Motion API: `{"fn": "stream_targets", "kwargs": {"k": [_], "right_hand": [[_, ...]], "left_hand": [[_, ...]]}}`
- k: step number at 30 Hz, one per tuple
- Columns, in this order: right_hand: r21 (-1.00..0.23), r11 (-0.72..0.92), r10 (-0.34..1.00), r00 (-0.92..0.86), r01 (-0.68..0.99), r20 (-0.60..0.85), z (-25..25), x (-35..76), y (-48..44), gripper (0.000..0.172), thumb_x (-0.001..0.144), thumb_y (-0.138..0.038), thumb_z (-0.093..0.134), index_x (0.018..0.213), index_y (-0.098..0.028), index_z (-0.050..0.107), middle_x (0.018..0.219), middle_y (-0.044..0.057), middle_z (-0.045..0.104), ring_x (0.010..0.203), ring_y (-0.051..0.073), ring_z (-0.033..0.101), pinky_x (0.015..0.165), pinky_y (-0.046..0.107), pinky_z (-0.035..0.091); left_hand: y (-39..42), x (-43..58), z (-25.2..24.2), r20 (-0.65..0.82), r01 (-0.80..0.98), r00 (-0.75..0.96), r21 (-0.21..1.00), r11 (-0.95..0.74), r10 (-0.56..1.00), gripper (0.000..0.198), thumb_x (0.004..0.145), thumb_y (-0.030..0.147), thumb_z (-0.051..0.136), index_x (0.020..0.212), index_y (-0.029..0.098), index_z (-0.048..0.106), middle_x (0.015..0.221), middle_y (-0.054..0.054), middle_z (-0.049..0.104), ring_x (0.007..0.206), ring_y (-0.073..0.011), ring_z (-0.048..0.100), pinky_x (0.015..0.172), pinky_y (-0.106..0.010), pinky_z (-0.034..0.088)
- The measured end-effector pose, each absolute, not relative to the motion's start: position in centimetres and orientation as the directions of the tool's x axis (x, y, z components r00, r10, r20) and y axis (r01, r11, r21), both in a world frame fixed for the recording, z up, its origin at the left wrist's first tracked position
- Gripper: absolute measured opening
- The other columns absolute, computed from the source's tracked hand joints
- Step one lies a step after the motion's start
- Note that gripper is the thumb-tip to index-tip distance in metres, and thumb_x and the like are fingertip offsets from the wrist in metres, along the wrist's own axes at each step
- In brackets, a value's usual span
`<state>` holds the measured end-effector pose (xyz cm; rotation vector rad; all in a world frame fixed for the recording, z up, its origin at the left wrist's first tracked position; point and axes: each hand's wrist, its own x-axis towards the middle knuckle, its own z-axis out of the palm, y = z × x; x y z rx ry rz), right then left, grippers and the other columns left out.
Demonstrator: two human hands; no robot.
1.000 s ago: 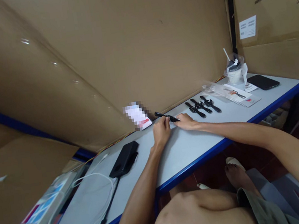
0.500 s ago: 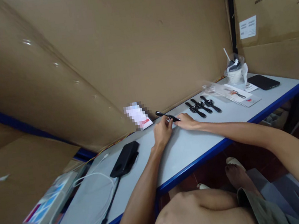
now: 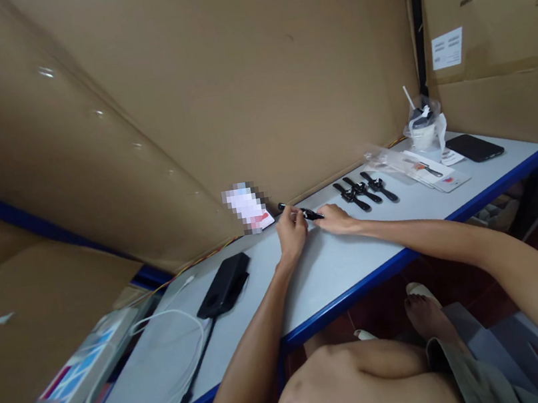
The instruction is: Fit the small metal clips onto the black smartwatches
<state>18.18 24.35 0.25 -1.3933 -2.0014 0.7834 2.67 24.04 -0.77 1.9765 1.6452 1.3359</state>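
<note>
Between my hands is a black two-handled tool that looks like a spokeshave (image 3: 311,213), held just above the grey tabletop (image 3: 339,265). My left hand (image 3: 294,233) is closed around its left handle, whose tip pokes out past the fingers. On the other end, my right hand (image 3: 337,219) grips the right handle; most of that handle is hidden by the fingers. Several matching black spokeshaves (image 3: 382,187) lie side by side on the table, right of my hands.
A lit phone (image 3: 250,211) leans against the cardboard wall. Left are a black device (image 3: 225,285) with a cable and a white cord (image 3: 184,312). Right are plastic packets (image 3: 423,168), a bagged cup (image 3: 423,131) and a dark phone (image 3: 474,147). A blue edge (image 3: 348,296) borders the table.
My left hand has shifted slightly from the tool's middle onto its left handle, showing more of the middle. My right hand keeps its place.
</note>
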Motion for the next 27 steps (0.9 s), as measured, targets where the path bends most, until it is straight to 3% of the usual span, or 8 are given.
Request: {"fn": "stream_targets", "kwargs": {"k": [3, 8, 10, 13, 15, 21, 27], "right_hand": [[-0.744, 0.279, 0.949, -0.292, 0.607, 0.118, 0.23, 18.20, 24.46, 0.024, 0.089, -0.027, 0.059, 0.099, -0.027, 0.081, 0.100, 0.009, 0.080, 0.093, 0.028, 0.069, 0.070, 0.033, 0.042], [-0.747, 0.288, 0.946, -0.298, 0.599, 0.125, 0.16, 18.23, 24.88, 0.026, 0.093, -0.031, 0.056, 0.091, -0.022, 0.080, 0.097, 0.010, 0.079, 0.086, 0.024, 0.067, 0.068, 0.030, 0.040], [-0.748, 0.286, 0.946, -0.299, 0.598, 0.123, 0.15, 18.25, 24.96, 0.026, 0.093, -0.031, 0.056, 0.091, -0.018, 0.080, 0.095, 0.009, 0.078, 0.084, 0.022, 0.066, 0.066, 0.028, 0.039], [-0.744, 0.282, 0.946, -0.303, 0.606, 0.112, 0.21, 18.26, 24.87, 0.029, 0.094, -0.035, 0.057, 0.093, -0.015, 0.078, 0.092, 0.008, 0.077, 0.084, 0.021, 0.065, 0.065, 0.025, 0.037], [-0.737, 0.287, 0.944, -0.310, 0.612, 0.110, 0.29, 18.28, 24.73, 0.030, 0.094, -0.037, 0.058, 0.095, -0.015, 0.078, 0.092, 0.008, 0.077, 0.084, 0.021, 0.065, 0.065, 0.024, 0.037], [-0.715, 0.305, 0.940, -0.317, 0.630, 0.122, 0.27, 18.29, 24.68, 0.029, 0.095, -0.035, 0.057, 0.101, -0.016, 0.078, 0.098, 0.010, 0.077, 0.090, 0.024, 0.067, 0.066, 0.024, 0.038], [-0.709, 0.315, 0.939, -0.315, 0.630, 0.138, -0.49, 18.07, 25.23, 0.024, 0.091, -0.029, 0.059, 0.097, -0.015, 0.078, 0.092, 0.010, 0.077, 0.085, 0.023, 0.067, 0.064, 0.024, 0.038]], "left_hand": [[24.08, 2.56, -0.79, 0.475, 0.657, -0.069, 0.684, -0.319, 0.877, 0.016, 0.095, 0.033, 0.044, 0.085, 0.023, 0.051, 0.055, 0.004, 0.054, 0.047, -0.0144, 0.051, 0.053, -0.025, 0.036], [23.65, 2.20, -0.62, 0.555, 0.838, 0.094, 0.405, -0.367, 0.827, 0.021, 0.095, 0.042, 0.054, 0.098, 0.023, 0.060, 0.064, 0.001, 0.061, 0.058, -0.0181, 0.056, 0.059, -0.027, 0.035], [23.58, 2.01, -0.51, 0.540, 0.873, 0.122, 0.340, -0.348, 0.833, 0.020, 0.094, 0.039, 0.056, 0.104, 0.023, 0.061, 0.066, 0.000, 0.063, 0.060, -0.0193, 0.057, 0.060, -0.028, 0.032], [23.67, 1.79, -0.46, 0.540, 0.903, 0.124, 0.286, -0.320, 0.833, 0.018, 0.097, 0.036, 0.051, 0.098, 0.022, 0.063, 0.068, -0.003, 0.064, 0.061, -0.0199, 0.057, 0.059, -0.028, 0.029], [23.81, 1.81, -0.52, 0.546, 0.897, 0.109, 0.307, -0.319, 0.831, 0.020, 0.097, 0.035, 0.049, 0.089, 0.022, 0.061, 0.067, -0.003, 0.063, 0.060, -0.0195, 0.056, 0.059, -0.028, 0.029], [24.14, 2.51, -0.87, 0.505, 0.753, 0.022, 0.559, -0.347, 0.863, 0.035, 0.098, 0.038, 0.041, 0.069, 0.022, 0.050, 0.053, 0.001, 0.055, 0.049, -0.0161, 0.051, 0.056, -0.027, 0.036], [24.04, 2.73, -1.00, 0.569, 0.647, -0.053, 0.646, -0.406, 0.821, 0.012, 0.091, 0.032, 0.053, 0.097, 0.021, 0.052, 0.077, 0.002, 0.063, 0.052, -0.0130, 0.057, 0.054, -0.025, 0.041]]}}
